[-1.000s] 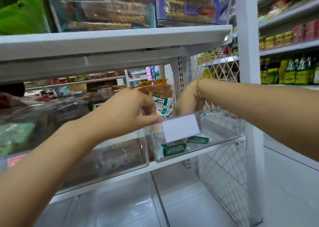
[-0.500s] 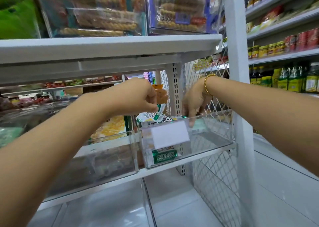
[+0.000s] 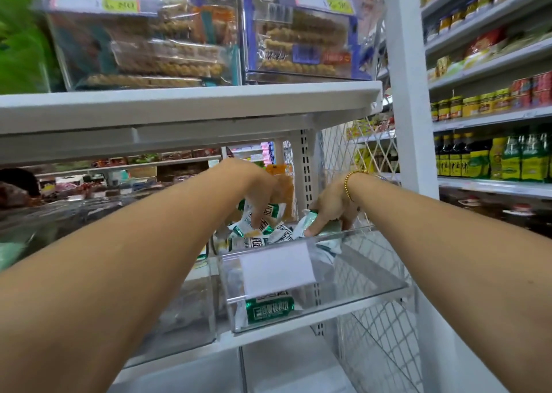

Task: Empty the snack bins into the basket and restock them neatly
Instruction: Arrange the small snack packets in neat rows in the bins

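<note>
Left hand (image 3: 259,194) fingers pinching green-and-white snack packets (image 3: 248,225) above the clear bin (image 3: 361,276), white shelf (image 3: 298,324) beneath, right hand (image 3: 332,208) fingers gripping one green packet (image 3: 309,217) alongside

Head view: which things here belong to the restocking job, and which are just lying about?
Job: clear bin; snack packets in it; left hand and right hand, both reaching among them.
Not job: twisted-snack boxes on the shelf above; jars and bottles on the far shelves.
</note>
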Action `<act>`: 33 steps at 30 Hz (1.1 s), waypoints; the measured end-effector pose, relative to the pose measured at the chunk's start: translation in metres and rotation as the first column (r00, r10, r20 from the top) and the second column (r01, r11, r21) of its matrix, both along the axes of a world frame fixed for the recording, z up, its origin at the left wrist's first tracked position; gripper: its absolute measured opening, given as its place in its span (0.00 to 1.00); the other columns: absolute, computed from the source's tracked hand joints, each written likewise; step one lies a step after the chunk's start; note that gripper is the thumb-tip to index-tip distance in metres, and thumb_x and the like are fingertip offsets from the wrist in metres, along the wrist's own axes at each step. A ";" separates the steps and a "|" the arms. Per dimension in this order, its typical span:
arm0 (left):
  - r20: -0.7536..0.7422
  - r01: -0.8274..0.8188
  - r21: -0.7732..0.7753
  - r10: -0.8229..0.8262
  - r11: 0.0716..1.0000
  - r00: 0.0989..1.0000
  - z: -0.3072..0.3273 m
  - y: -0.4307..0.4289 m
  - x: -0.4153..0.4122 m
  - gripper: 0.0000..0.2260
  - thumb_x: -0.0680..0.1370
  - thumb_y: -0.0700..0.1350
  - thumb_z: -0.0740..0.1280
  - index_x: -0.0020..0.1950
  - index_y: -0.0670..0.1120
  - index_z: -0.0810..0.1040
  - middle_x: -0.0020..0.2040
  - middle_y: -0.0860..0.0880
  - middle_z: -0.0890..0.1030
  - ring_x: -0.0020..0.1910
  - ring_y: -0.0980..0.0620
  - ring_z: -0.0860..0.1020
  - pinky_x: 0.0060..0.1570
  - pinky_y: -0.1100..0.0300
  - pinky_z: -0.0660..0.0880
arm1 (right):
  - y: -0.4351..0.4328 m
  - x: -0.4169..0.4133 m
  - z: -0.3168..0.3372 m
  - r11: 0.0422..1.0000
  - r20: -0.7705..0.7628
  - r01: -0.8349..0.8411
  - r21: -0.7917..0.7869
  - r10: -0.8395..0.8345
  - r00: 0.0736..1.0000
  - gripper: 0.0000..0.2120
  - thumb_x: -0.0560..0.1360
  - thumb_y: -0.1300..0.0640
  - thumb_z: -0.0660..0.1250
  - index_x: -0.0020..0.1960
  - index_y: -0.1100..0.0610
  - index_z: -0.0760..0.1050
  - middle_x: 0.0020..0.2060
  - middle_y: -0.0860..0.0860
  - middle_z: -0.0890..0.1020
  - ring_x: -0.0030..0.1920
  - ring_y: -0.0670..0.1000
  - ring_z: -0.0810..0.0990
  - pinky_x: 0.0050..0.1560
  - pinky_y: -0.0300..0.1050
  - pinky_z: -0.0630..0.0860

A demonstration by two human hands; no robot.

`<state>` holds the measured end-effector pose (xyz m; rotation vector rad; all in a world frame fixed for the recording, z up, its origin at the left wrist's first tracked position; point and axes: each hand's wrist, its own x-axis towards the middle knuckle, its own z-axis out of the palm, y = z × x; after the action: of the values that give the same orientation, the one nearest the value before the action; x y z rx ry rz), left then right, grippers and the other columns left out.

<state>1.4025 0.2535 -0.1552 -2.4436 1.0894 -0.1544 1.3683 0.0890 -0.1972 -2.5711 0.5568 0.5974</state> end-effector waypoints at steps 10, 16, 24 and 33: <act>0.004 -0.064 0.007 0.064 0.998 0.998 -0.010 -0.011 0.009 0.36 0.72 0.49 0.74 0.76 0.48 0.62 0.72 0.47 0.69 0.66 0.43 0.71 0.50 0.58 0.72 | 0.018 -0.016 0.013 0.987 -0.051 -0.053 -0.152 0.045 0.998 0.50 0.46 0.43 0.83 0.64 0.59 0.71 0.64 0.59 0.72 0.64 0.63 0.75 0.66 0.61 0.71; -0.052 -0.048 0.023 0.049 0.999 0.997 -0.016 -0.015 0.015 0.35 0.73 0.51 0.73 0.75 0.46 0.62 0.72 0.46 0.69 0.69 0.42 0.68 0.60 0.52 0.73 | 0.026 -0.025 0.011 0.985 -0.042 -0.041 -0.165 0.035 0.999 0.58 0.46 0.42 0.83 0.71 0.61 0.67 0.56 0.53 0.78 0.47 0.51 0.76 0.65 0.50 0.71; -0.133 -0.036 -0.213 0.007 0.976 0.991 -0.007 -0.004 0.006 0.39 0.67 0.54 0.77 0.74 0.48 0.65 0.68 0.47 0.72 0.62 0.43 0.73 0.64 0.49 0.71 | 0.046 -0.056 0.024 0.886 0.384 0.079 -0.457 0.116 0.916 0.34 0.71 0.48 0.74 0.69 0.64 0.67 0.65 0.57 0.74 0.62 0.58 0.75 0.61 0.47 0.74; 0.220 0.270 -0.848 -0.161 0.457 0.962 0.007 0.094 -0.095 0.29 0.65 0.50 0.79 0.62 0.46 0.72 0.56 0.45 0.78 0.50 0.47 0.76 0.49 0.53 0.74 | 0.083 -0.157 0.040 0.968 0.926 0.215 -0.131 0.042 0.375 0.33 0.63 0.43 0.78 0.58 0.62 0.70 0.49 0.55 0.75 0.46 0.53 0.72 0.38 0.45 0.66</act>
<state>1.3074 0.3480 -0.1485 -3.0574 1.5253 -1.2123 1.2109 0.1724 -0.1575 -2.5155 0.3265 -1.0497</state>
